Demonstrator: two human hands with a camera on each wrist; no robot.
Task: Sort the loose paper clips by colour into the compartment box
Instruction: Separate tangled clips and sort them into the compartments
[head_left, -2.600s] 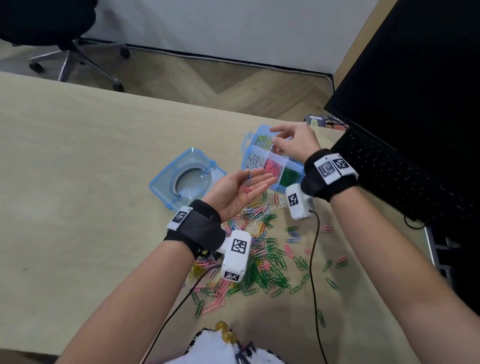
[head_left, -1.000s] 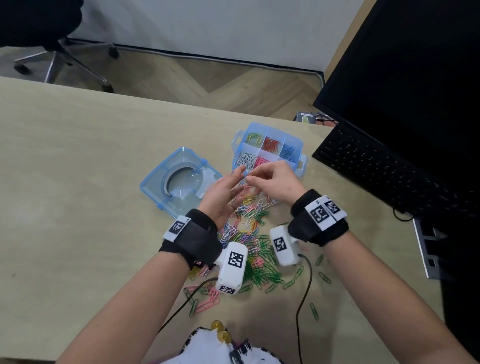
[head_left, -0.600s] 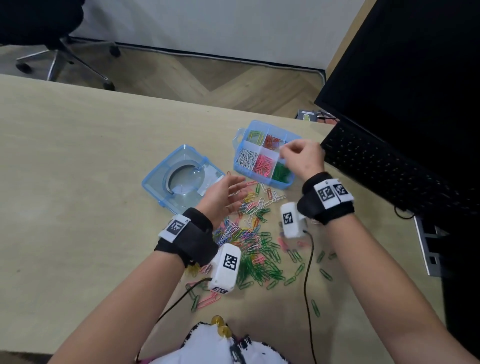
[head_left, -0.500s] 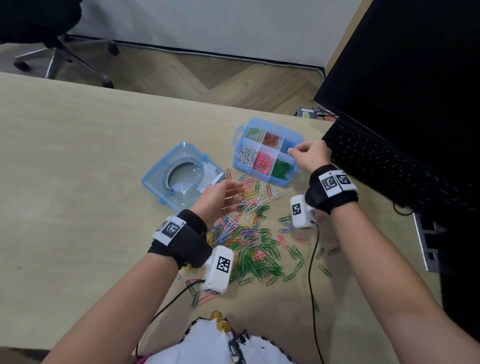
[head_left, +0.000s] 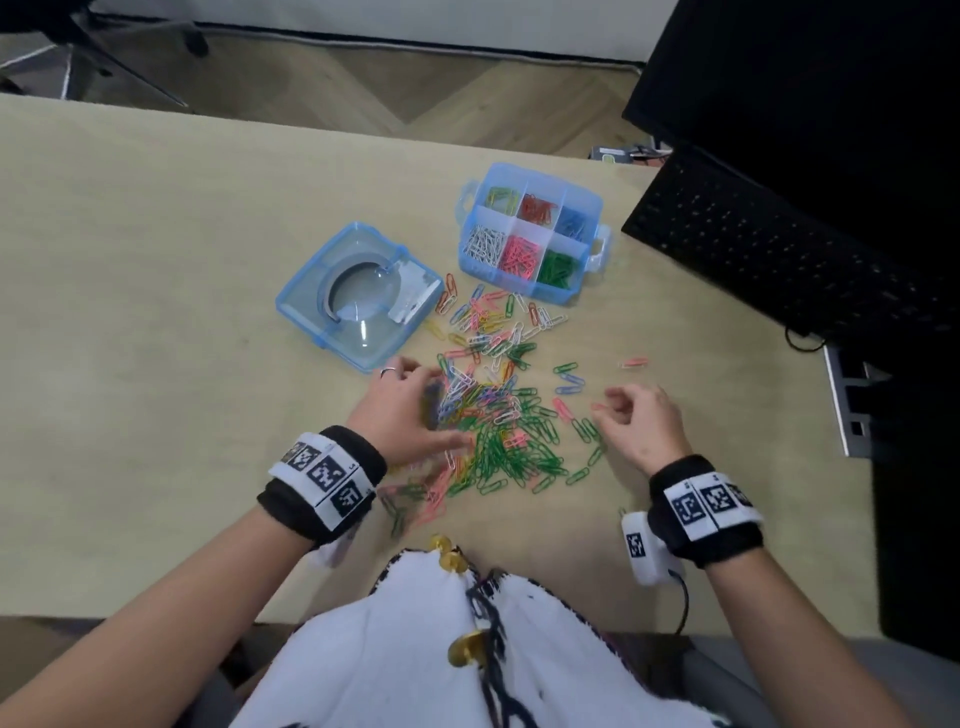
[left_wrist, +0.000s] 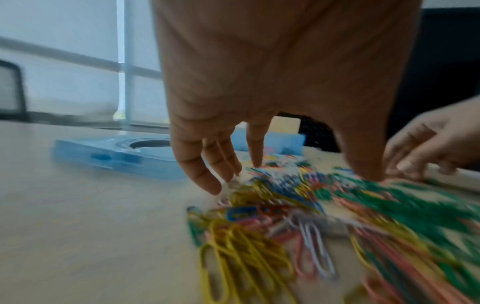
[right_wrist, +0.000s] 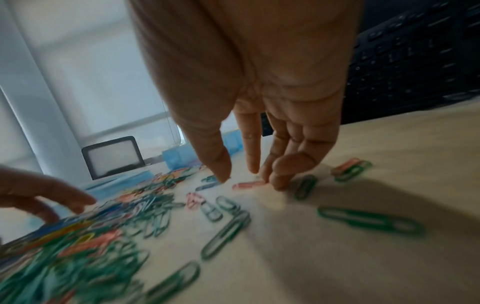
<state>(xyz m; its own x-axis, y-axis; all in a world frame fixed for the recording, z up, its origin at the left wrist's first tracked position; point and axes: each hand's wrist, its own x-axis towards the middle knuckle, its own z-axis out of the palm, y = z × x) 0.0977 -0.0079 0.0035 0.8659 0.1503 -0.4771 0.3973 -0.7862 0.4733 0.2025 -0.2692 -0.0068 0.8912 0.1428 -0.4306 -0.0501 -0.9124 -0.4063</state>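
The loose pile of small coloured wire paper clips (head_left: 493, 415) on the pale wooden counter (head_left: 156, 312) looks light, springy and prone to tangling, so pinch one pink clip (right_wrist: 248, 184) by its end (right hand (head_left: 641, 426) grip loosely curled just above it, holding nothing, left hand (head_left: 402, 410) grip spread flat on the pile).

Black wristbands (head_left: 324, 483) carry white coded tags (a ring (head_left: 387, 371) on one finger); white top (head_left: 415, 649) with gold buttons.

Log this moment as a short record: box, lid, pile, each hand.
box: open, six compartments, clips sorted by colour
lid: off, flat on desk, left of box
pile: mixed clips, loose, mostly green near the person
left hand: fingers spread, tips on pile
right hand: fingertips down at a pink clip right of pile
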